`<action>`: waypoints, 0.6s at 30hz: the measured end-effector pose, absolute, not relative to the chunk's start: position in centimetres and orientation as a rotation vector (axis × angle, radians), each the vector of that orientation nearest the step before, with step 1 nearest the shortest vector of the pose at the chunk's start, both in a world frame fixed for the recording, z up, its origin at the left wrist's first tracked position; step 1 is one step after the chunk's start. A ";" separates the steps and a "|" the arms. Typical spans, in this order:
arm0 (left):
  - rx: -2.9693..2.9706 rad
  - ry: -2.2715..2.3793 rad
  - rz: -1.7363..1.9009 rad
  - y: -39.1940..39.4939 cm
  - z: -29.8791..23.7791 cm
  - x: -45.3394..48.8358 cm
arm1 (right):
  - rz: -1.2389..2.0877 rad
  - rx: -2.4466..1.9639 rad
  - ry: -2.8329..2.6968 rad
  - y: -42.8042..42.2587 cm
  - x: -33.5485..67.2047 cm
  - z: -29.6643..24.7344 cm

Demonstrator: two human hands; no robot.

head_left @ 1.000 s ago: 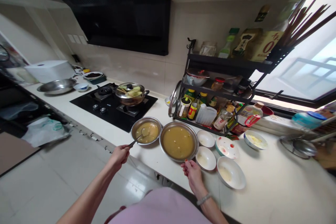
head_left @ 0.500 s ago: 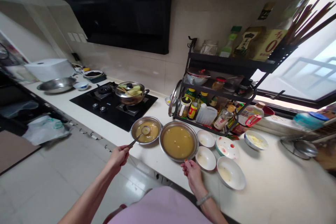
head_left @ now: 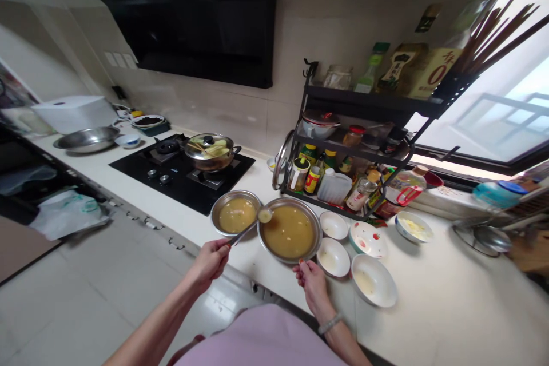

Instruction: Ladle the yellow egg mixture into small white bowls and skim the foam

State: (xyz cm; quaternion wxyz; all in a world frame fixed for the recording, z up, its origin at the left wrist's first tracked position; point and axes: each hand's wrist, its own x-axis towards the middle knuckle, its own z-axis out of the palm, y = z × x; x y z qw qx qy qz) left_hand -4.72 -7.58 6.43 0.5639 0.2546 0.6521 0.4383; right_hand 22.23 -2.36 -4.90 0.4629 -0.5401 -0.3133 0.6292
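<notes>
The left hand (head_left: pixel 215 260) grips a ladle (head_left: pixel 245 233), which has moved from the smaller steel basin (head_left: pixel 215 213) over the left rim of the larger basin (head_left: pixel 318 230); its liquid (head_left: pixel 265 216) seems carried across. The right hand (head_left: pixel 311 281), half closed, touches that basin near the counter's (head_left: pixel 420 303) front edge.

The left hand (head_left: pixel 211 260) grips a ladle (head_left: pixel 265 216), its head above the larger steel bowl (head_left: pixel 317 240), ahead and right of the grip. The smaller steel bowl (head_left: pixel 215 214) stands just ahead; rightward, the right hand (head_left: pixel 309 281) pinches the larger bowl's near rim.
</notes>
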 end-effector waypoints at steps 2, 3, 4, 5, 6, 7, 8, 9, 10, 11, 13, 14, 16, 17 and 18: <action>0.786 1.634 0.972 -7.6 6.1 -3.7 | 1.545 -1.331 -0.777 -2.4 22.3 -4.9; 0.924 1.693 0.956 -7.6 5.9 -3.2 | 1.545 -1.332 -0.782 -2.4 22.3 -4.9; 1.087 1.749 0.948 -7.7 5.7 -2.8 | 1.544 -1.333 -0.785 -2.4 22.3 -4.9; 1.258 1.797 0.940 -7.8 5.5 -2.5 | 1.543 -1.335 -0.787 -2.4 22.3 -4.9; 1.415 1.836 0.924 -7.9 5.3 -2.3 | 1.542 -1.335 -0.787 -2.4 22.3 -5.0; 1.541 1.868 0.896 -8.1 5.1 -2.2 | 1.542 -1.335 -0.787 -2.4 22.3 -5.0; 1.629 1.896 0.863 -8.2 4.9 -2.3 | 1.541 -1.336 -0.785 -2.3 22.3 -5.0; 1.678 1.930 0.834 -8.3 4.8 -2.5 | 1.538 -1.339 -0.783 -2.3 22.3 -5.1; 1.699 1.969 0.816 -8.4 4.6 -2.8 | 1.537 -1.340 -0.781 -2.3 22.3 -5.2; 1.702 2.012 0.813 -8.3 4.6 -3.3 | 1.538 -1.339 -0.778 -2.3 22.3 -5.2; 1.670 2.110 0.816 -8.2 4.4 -4.6 | 1.538 -1.335 -0.771 -2.3 22.3 -5.4; 1.638 2.163 0.805 -8.1 4.4 -5.4 | 1.538 -1.331 -0.770 -2.3 22.3 -5.4; 1.565 2.262 0.738 -7.9 4.0 -7.0 | 1.537 -1.325 -0.771 -2.3 22.3 -5.5; 1.537 2.301 0.699 -7.9 3.7 -7.8 | 1.536 -1.323 -0.774 -2.3 22.3 -5.5; 1.526 2.326 0.660 -7.9 3.3 -8.5 | 1.538 -1.321 -0.780 -2.3 22.3 -5.5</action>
